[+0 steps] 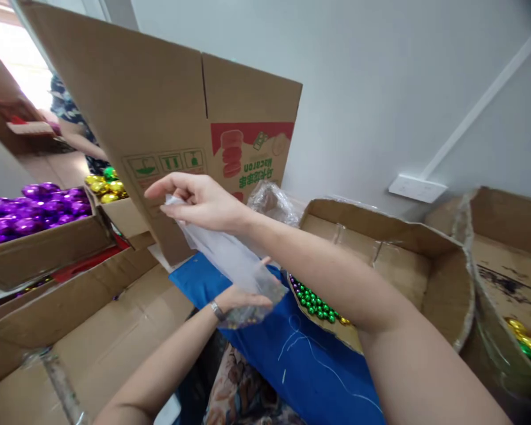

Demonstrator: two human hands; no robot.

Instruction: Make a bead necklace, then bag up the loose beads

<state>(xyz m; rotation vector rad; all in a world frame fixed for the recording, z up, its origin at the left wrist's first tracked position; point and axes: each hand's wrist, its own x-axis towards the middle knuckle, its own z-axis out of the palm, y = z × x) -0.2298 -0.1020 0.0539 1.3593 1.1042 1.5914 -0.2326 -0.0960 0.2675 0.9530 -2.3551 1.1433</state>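
Observation:
A clear plastic bag [230, 251] hangs stretched at a slant between my two hands. My right hand [199, 203] is above, pinching the bag's upper end between thumb and fingers. Below, my left hand [243, 298] is closed round the lower part of the bag, with a band on its wrist. Small beads of mixed colours seem to lie in the bag's bottom, too blurred to make out well. Under the hands spreads a blue cloth [301, 348] with a loose white thread [318, 357] on it.
A tall carton [159, 88] printed with macarons stands ahead. On the right, a cut-down box [407, 271] holds green beads [314, 302]. Purple balls [30, 212] and gold balls [108, 188] fill boxes at left. A low carton [110, 313] lies near my left arm. Another person [77, 124] is behind.

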